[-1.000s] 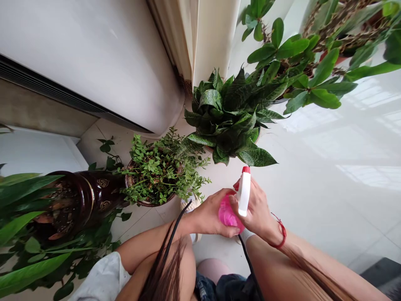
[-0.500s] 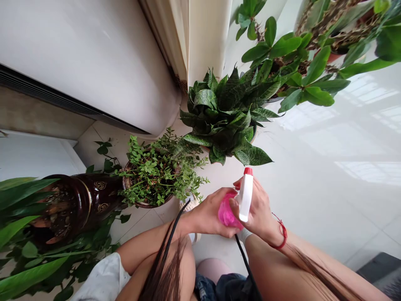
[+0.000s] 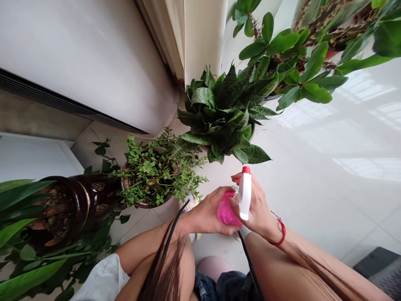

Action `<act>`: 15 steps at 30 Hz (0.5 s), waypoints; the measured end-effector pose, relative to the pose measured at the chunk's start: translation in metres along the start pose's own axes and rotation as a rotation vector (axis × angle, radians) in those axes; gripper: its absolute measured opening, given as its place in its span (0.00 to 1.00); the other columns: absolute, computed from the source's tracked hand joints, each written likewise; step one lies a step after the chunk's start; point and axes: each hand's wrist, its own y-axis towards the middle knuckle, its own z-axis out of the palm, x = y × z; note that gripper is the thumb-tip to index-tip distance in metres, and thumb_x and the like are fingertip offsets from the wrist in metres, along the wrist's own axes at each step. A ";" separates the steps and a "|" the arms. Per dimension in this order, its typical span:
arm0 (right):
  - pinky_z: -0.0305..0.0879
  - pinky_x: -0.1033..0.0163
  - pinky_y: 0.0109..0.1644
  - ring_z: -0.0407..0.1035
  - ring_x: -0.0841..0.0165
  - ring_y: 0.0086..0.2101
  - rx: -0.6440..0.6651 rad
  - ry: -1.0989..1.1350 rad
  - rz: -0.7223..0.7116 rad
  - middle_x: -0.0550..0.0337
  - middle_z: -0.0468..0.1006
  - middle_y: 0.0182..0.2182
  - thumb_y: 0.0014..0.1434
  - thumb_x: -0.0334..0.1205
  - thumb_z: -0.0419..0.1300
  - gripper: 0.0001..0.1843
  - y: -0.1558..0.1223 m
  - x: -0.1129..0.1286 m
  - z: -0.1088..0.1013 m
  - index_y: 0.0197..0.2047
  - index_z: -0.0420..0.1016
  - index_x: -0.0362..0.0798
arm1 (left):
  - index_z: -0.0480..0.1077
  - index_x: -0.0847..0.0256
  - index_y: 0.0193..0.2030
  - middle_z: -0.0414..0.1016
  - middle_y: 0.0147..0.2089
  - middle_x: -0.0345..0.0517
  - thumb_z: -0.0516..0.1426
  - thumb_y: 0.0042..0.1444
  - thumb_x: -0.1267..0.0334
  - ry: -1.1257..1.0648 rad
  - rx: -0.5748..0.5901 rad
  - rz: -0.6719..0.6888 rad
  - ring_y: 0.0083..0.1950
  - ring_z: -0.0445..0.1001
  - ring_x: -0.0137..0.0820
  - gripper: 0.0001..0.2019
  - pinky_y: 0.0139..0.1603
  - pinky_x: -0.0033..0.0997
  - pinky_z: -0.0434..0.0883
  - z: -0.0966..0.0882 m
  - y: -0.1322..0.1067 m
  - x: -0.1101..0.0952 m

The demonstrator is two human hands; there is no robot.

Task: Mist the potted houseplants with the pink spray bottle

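A pink spray bottle (image 3: 226,211) with a white trigger head and a red nozzle is held upright in front of me, its nozzle end toward the plants. My left hand (image 3: 206,213) is closed around the bottle's body. Around the neck and trigger of the white head, my right hand (image 3: 258,205) is closed; part of its fingers is hidden behind the head. Just beyond the nozzle grows a dark, broad-leaved snake plant (image 3: 225,113). A small-leaved bushy plant (image 3: 153,171) in a brown pot stands to the left of my hands.
A tall dark-brown glazed pot (image 3: 75,200) with long-leaved greenery is at the left. More potted plants (image 3: 300,71) stand at the upper right. A large white appliance (image 3: 94,54) and a beige curtain (image 3: 203,37) are at the back. Glossy floor tiles (image 3: 328,200) lie to the right.
The whole view has shifted very slightly to the left. Both hands keep the same hold on the spray bottle, and the plants look unchanged.
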 end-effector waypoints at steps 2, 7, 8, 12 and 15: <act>0.68 0.52 0.37 0.69 0.58 0.35 -0.027 0.003 -0.031 0.52 0.74 0.35 0.67 0.50 0.54 0.12 0.000 0.000 -0.002 0.44 0.67 0.50 | 0.65 0.58 0.61 0.75 0.62 0.54 0.73 0.40 0.57 0.004 0.018 -0.008 0.60 0.75 0.48 0.41 0.60 0.47 0.73 -0.001 0.000 -0.005; 0.70 0.52 0.36 0.71 0.60 0.32 -0.029 0.028 -0.004 0.54 0.75 0.34 0.68 0.47 0.54 0.09 -0.006 -0.001 -0.009 0.42 0.67 0.51 | 0.63 0.56 0.65 0.73 0.65 0.52 0.73 0.41 0.56 0.039 0.042 0.016 0.63 0.74 0.47 0.43 0.64 0.47 0.71 0.002 0.003 -0.009; 0.71 0.51 0.38 0.72 0.59 0.34 -0.013 0.033 0.011 0.52 0.76 0.36 0.68 0.48 0.53 0.10 -0.007 -0.002 -0.010 0.43 0.68 0.51 | 0.63 0.55 0.64 0.73 0.64 0.52 0.74 0.42 0.55 0.045 0.042 0.021 0.63 0.73 0.47 0.43 0.65 0.47 0.70 0.004 0.004 -0.008; 0.72 0.49 0.43 0.73 0.56 0.40 0.049 0.038 0.031 0.48 0.77 0.41 0.69 0.51 0.53 0.14 -0.008 -0.007 -0.014 0.47 0.68 0.49 | 0.66 0.57 0.61 0.74 0.62 0.55 0.75 0.40 0.52 0.055 0.049 -0.019 0.62 0.74 0.49 0.42 0.63 0.51 0.71 0.010 0.008 -0.003; 0.68 0.53 0.37 0.69 0.60 0.33 0.038 0.010 0.005 0.53 0.75 0.34 0.70 0.49 0.52 0.12 -0.009 -0.011 -0.016 0.40 0.67 0.50 | 0.65 0.57 0.63 0.74 0.62 0.55 0.75 0.41 0.50 -0.011 0.092 0.012 0.62 0.74 0.48 0.43 0.63 0.50 0.71 0.013 0.011 -0.002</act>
